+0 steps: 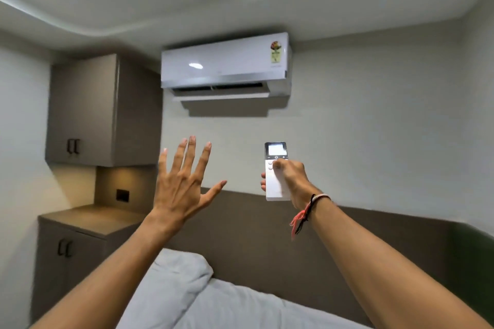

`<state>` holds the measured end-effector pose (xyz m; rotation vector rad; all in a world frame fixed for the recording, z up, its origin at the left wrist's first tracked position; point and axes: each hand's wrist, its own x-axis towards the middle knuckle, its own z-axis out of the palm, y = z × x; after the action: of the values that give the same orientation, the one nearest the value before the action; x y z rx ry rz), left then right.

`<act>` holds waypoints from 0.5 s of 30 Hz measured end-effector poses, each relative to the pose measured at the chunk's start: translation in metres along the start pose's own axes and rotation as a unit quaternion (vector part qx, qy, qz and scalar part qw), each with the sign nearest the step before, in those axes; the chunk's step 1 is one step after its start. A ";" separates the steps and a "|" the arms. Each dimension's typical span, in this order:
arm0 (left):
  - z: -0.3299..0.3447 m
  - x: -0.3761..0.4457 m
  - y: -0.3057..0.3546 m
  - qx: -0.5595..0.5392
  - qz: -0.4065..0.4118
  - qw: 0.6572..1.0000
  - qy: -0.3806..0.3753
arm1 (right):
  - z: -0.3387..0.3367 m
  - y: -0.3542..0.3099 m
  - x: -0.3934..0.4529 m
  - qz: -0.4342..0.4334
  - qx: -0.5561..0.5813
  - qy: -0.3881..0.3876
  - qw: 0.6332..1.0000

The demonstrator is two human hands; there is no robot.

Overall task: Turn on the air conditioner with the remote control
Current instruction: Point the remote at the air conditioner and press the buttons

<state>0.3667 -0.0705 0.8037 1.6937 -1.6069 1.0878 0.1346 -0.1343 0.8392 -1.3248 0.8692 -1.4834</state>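
A white air conditioner [226, 65] hangs high on the far wall, its lower flap tilted open with a dark slot showing. Below it, my right hand [292, 181] grips a slim white remote control [276, 172] held upright and aimed at the unit. The remote's small screen is lit, and my thumb rests on the buttons just under it. My left hand [184, 184] is raised to the left of the remote, palm away from me, fingers spread, holding nothing.
A grey wall cabinet [83, 112] and a lower cabinet [69, 254] with a lit niche stand at the left. A brown padded headboard [267, 243] runs along the wall. A bed with a white pillow [173, 283] lies below my arms.
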 end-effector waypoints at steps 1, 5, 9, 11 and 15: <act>-0.004 0.002 -0.007 0.005 -0.001 1.000 -0.001 | 0.010 -0.004 0.002 -0.004 0.003 -0.006 1.000; -0.016 0.007 -0.028 0.021 -0.010 1.000 0.008 | 0.038 -0.011 0.005 -0.022 0.003 -0.021 1.000; -0.021 0.009 -0.036 0.026 -0.013 1.000 0.007 | 0.050 -0.007 0.002 -0.031 0.000 -0.036 0.999; -0.022 0.009 -0.037 0.025 -0.012 1.000 0.002 | 0.051 -0.004 0.000 -0.035 -0.002 -0.037 0.999; -0.019 0.007 -0.038 0.018 -0.009 1.000 0.000 | 0.048 -0.002 -0.005 -0.029 -0.001 -0.051 0.998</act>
<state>0.3998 -0.0534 0.8246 1.7281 -1.5773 1.1138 0.1815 -0.1253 0.8478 -1.4250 0.7718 -1.4460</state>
